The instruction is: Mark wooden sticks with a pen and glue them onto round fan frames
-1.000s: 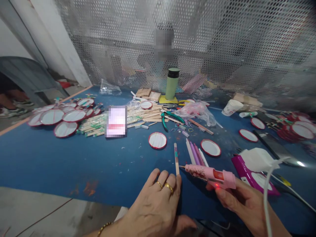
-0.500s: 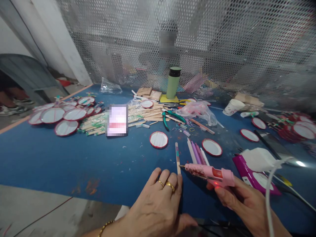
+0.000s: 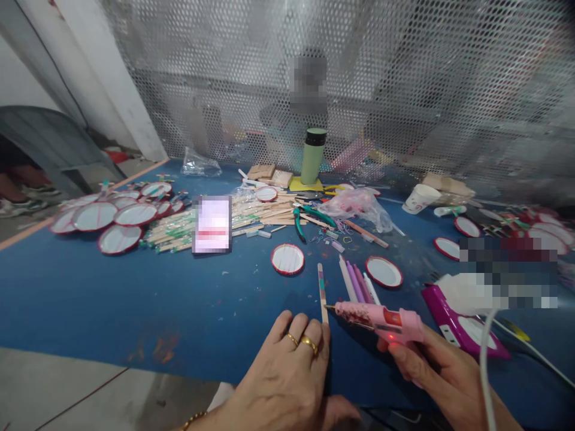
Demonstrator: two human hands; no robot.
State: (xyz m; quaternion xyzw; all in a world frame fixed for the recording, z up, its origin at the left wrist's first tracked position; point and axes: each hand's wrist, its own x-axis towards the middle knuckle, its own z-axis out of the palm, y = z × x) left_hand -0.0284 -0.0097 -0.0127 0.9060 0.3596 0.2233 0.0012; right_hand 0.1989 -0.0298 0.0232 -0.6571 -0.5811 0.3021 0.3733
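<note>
My right hand (image 3: 442,365) is wrapped round a pink glue gun (image 3: 381,320) with a small red light on. Its metal tip points left and meets, or nearly meets, a thin wooden stick (image 3: 322,287) with purple and teal patches. My left hand (image 3: 291,359), wearing two gold rings, rests on the table's near edge with its fingers closed over the stick's lower end. Just beyond lie a round white disc with a red rim (image 3: 288,259) and a second disc (image 3: 384,272). Purple and white sticks (image 3: 357,282) lie close to the gun.
Piled discs (image 3: 94,216), wooden sticks (image 3: 269,212) and a phone (image 3: 212,224) lie left to centre. Teal pliers (image 3: 317,216), a green bottle (image 3: 313,157) and a paper cup (image 3: 420,199) stand or lie farther back. A white cable (image 3: 485,359) crosses by my right wrist.
The whole view has shifted slightly, so the table's contents appear a little lower. Both hands keep nearly the same pose, with the gun's tip still at the stick.
</note>
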